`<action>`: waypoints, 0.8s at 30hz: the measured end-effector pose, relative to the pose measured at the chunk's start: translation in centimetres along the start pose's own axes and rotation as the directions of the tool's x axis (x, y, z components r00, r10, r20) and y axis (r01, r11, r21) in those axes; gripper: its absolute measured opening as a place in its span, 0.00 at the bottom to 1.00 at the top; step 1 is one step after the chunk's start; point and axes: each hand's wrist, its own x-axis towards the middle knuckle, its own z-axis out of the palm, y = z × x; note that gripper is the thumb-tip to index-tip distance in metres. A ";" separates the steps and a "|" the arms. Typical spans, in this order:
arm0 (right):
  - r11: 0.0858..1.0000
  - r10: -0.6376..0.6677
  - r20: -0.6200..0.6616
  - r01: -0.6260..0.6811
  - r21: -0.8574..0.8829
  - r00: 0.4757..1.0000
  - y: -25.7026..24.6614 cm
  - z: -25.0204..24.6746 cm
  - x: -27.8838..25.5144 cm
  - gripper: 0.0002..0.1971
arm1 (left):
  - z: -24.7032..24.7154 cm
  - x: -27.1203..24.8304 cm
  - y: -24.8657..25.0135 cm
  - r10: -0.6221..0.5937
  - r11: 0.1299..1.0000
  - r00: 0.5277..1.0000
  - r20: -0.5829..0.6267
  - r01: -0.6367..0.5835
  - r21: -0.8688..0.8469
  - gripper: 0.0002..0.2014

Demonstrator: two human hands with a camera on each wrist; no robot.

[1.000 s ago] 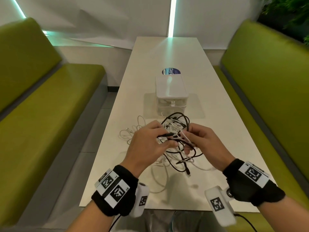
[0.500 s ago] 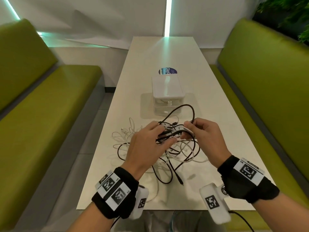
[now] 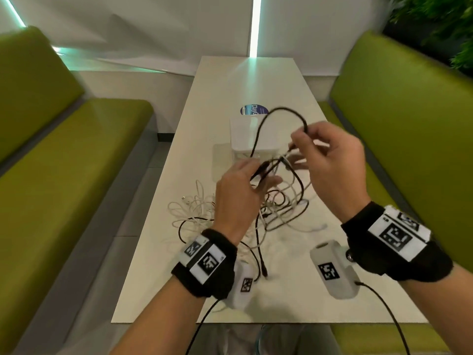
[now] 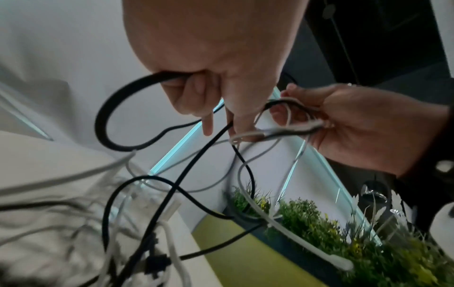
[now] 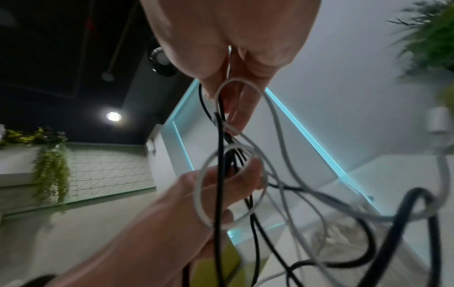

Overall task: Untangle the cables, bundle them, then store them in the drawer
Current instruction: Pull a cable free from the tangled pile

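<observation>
A tangle of black and white cables [image 3: 279,203] lies on the white table [image 3: 294,298], partly lifted by both hands. My left hand [image 3: 238,190] grips a black cable [image 4: 108,108] in curled fingers, as the left wrist view shows. My right hand [image 3: 330,160] is raised higher and pinches a black cable loop [image 3: 271,116] together with a white cable [image 5: 245,85]. Behind the hands stands the small white drawer box [image 3: 245,134], its front mostly hidden by cables and fingers.
Green benches [image 3: 64,160] flank the table on both sides, the right bench [image 3: 399,129] close to my right arm. A round blue sticker [image 3: 252,110] lies behind the drawer box. Loose white cable [image 3: 189,206] spreads toward the table's left edge.
My right hand has risen and moved back, drawing a black loop up out of the tangle. The left hand has stayed low, holding its black cable. The view shifted slightly.
</observation>
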 end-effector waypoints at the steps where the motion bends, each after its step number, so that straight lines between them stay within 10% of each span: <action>1: 0.999 -0.042 -0.007 0.042 -0.003 0.999 -0.8 -0.1 0.6 0.05 | 0.1 1.1 0.6 0.021 1.000 1.000 -0.018 -0.022 -0.015 0.16; 10: 0.954 -0.273 -0.027 0.267 -0.137 0.962 -2.8 -0.2 2.3 0.02 | 0.5 5.5 3.6 0.023 0.948 1.000 0.009 -0.019 -0.316 0.11; 15: 0.951 -0.183 0.177 0.220 -0.219 0.967 1.5 1.3 0.3 0.06 | -0.2 2.9 -0.7 -0.051 0.983 0.959 0.278 0.097 -0.155 0.09; 24: 0.884 0.062 0.497 0.183 -0.430 0.865 8.7 4.1 -4.6 0.07 | -5.4 -0.5 -5.7 -0.349 0.935 0.927 0.137 0.353 -0.004 0.19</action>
